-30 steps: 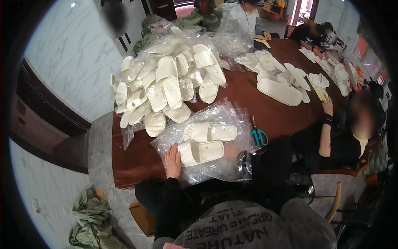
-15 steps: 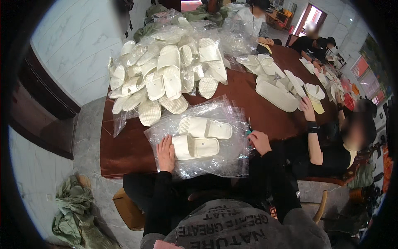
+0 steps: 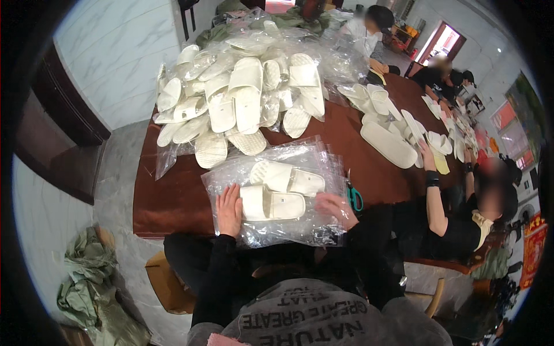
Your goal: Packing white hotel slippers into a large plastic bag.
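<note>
Two cream slippers, a near one (image 3: pixel 285 205) and a far one (image 3: pixel 277 176), lie side by side on a stack of clear plastic bags (image 3: pixel 265 235) in front of me. My left hand (image 3: pixel 229 212) rests with fingers stretched out at the left end of the near slipper, touching it and the plastic. Over the right part of the bags is my right hand (image 3: pixel 337 209), close to the slippers' right ends and smeared by motion. Scissors (image 3: pixel 355 199) with teal handles lie on the table just right of the bags, apart from my hand.
A tall heap of bagged slippers (image 3: pixel 248 98) covers the far left of the brown table (image 3: pixel 167 202). Loose slippers (image 3: pixel 386 144) lie at the right, where a co-worker's hand (image 3: pixel 427 155) reaches in. More people sit farther along. Green sacking (image 3: pixel 92 277) lies on the floor at left.
My right hand has let go of the scissors and moved left over the bags. My left hand stays by the near slipper. The whole view has shifted slightly.
</note>
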{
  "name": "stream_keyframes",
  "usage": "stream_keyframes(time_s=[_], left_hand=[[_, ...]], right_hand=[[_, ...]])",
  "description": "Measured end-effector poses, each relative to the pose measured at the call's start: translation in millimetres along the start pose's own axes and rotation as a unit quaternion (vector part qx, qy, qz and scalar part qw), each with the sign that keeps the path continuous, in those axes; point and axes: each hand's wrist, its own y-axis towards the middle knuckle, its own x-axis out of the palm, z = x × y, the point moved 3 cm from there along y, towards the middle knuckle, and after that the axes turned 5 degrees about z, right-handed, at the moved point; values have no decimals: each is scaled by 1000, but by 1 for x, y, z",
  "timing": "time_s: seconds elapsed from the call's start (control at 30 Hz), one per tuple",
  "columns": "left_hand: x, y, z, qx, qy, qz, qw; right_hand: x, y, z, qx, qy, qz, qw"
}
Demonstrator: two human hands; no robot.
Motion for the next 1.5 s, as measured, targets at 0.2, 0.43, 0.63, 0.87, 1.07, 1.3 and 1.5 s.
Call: stream_keyframes(time_s=[0.2,0.43,0.63,0.87,1.07,1.3,1.5], left_hand=[[-4,-5,-5,-11,8,3,1000],[-3,-7,-5,-9,9,-9,1000],[0,-5,-4,20,21,-4,1000],[-1,-5,-6,-28,-22,0,999],[-11,-3,-25,-146,-324,82,931],[-29,5,-52,-286,-718,91,628],[-29,1,-70,-325,-748,68,575]], right_hand=[[74,11,-31,-316,-575,19,754],[126,42,-37,-247,-620,-51,743],[149,74,-12,-322,-551,68,767],[156,72,-22,-369,-546,76,748],[133,45,-69,-456,-503,62,732],[123,72,-75,-425,-455,-95,777],[106,64,-113,-374,-303,-35,876]])
